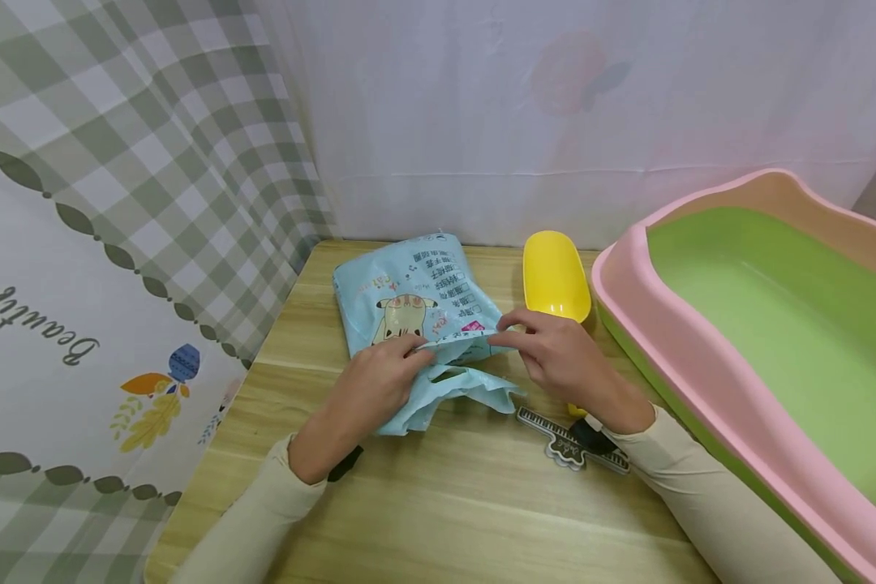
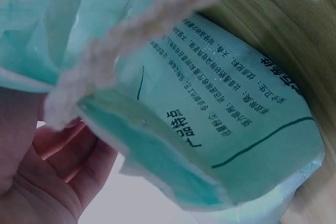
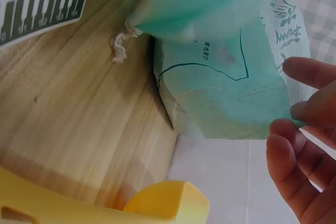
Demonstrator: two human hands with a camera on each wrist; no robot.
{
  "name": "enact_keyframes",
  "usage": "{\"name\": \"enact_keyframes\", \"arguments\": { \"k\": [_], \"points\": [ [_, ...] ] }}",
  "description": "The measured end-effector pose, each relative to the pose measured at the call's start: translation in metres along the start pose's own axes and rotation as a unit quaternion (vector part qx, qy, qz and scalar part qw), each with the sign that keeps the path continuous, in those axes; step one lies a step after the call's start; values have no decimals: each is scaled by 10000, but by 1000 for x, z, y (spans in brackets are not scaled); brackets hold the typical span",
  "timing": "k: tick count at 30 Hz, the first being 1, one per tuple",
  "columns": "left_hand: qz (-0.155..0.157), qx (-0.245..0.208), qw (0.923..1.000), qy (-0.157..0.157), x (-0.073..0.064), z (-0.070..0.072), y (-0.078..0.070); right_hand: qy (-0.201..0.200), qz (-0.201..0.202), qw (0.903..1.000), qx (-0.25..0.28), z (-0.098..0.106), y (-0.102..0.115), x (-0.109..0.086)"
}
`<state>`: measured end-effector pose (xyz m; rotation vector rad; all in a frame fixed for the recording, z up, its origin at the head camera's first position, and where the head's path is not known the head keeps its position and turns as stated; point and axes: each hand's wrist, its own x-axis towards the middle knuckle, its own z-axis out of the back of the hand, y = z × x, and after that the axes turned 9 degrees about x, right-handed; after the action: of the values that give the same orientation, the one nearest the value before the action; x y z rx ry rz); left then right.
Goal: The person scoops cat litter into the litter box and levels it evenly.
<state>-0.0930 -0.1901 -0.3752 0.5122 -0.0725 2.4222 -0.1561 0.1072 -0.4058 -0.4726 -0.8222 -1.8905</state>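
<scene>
A light blue plastic bag [image 1: 427, 280] with a cartoon animal and printed writing lies on the table, its loose mouth toward me. My left hand [image 1: 368, 385] pinches the left part of the bag's rim between thumb and fingers. At the right end of that rim, my right hand [image 1: 565, 357] pinches the edge with its fingertips. In the left wrist view a white string [image 2: 131, 38] crosses the bag [image 2: 226, 87]; where it attaches is unclear. The right wrist view shows the thumb and fingers of the right hand [image 3: 310, 145] on a bag corner. The contents are hidden.
A yellow scoop [image 1: 555, 276] lies behind my right hand, its handle partly covered. A flat piece with a piano-key pattern [image 1: 573, 442] lies near my right wrist. The large pink and green litter box [image 1: 701, 341] stands on the right; curtains border the wooden table [image 1: 438, 511].
</scene>
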Motion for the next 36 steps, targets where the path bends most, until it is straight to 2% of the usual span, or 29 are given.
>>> {"name": "enact_keyframes", "arguments": {
  "k": [5,12,21,24,28,32,36],
  "points": [
    [51,152,9999,-50,2,-2,-1,35,12,9996,-273,-1,2,1],
    [58,280,9995,-144,2,-4,1,143,-253,9980,-557,-1,7,4],
    [185,69,9998,-44,2,-3,3,-17,-30,9976,-695,1,4,-4],
    [164,104,9998,43,2,-3,4,127,-109,9976,-667,3,4,-7],
    [103,320,9993,169,3,-4,6,507,-273,9968,-562,7,7,-11],
    [107,402,9990,153,4,-5,7,861,-350,9944,-514,10,10,-14],
    [85,425,9989,180,5,-5,8,931,-421,9935,-508,11,13,-13]
  ]
}}
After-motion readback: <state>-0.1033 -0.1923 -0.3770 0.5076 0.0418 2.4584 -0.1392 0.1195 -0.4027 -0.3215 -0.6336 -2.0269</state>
